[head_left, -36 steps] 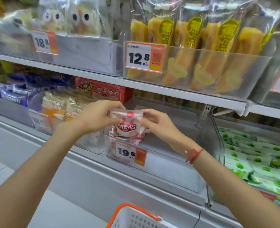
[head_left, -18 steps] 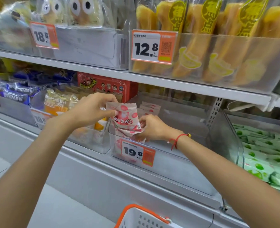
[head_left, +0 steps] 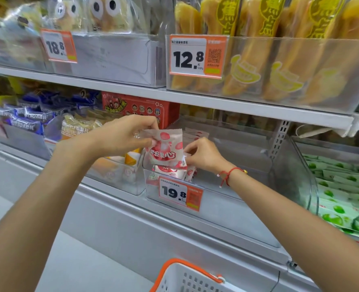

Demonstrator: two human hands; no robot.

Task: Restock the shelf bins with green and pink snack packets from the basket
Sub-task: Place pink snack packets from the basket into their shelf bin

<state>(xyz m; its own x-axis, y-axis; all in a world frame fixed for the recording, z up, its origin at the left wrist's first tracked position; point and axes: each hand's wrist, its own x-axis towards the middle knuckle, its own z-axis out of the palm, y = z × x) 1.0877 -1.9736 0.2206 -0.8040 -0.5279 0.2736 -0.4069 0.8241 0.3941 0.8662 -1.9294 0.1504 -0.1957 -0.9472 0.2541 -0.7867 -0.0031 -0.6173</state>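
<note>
Pink-and-white crinkly plastic is what I have between my hands: a small pillow-shaped snack packet (head_left: 163, 151) printed with red fruit, held at the centre of the frame just above the front left corner of the clear plastic shelf bin (head_left: 227, 199) with the orange 19.8 price tag (head_left: 179, 193). My left hand (head_left: 121, 138) pinches its upper left edge between thumb and fingers; my right hand (head_left: 203, 153) pinches the lower right corner, fingers curled in. More packets of the same kind lie in the bin right below it and stand in a row farther back.

I judge it light, soft and puffy, with a slick film that could slide out of a loose pinch. The flat sealed seams at the edges look like the safest places to grip; squeezing the middle might crush the contents. It should bend easily, so guiding it from two corners keeps it upright as it goes in.

Green-printed packets (head_left: 342, 197) fill the neighbouring bin at the right edge. A white perforated basket with orange rim (head_left: 187, 277) sits at the bottom centre.
</note>
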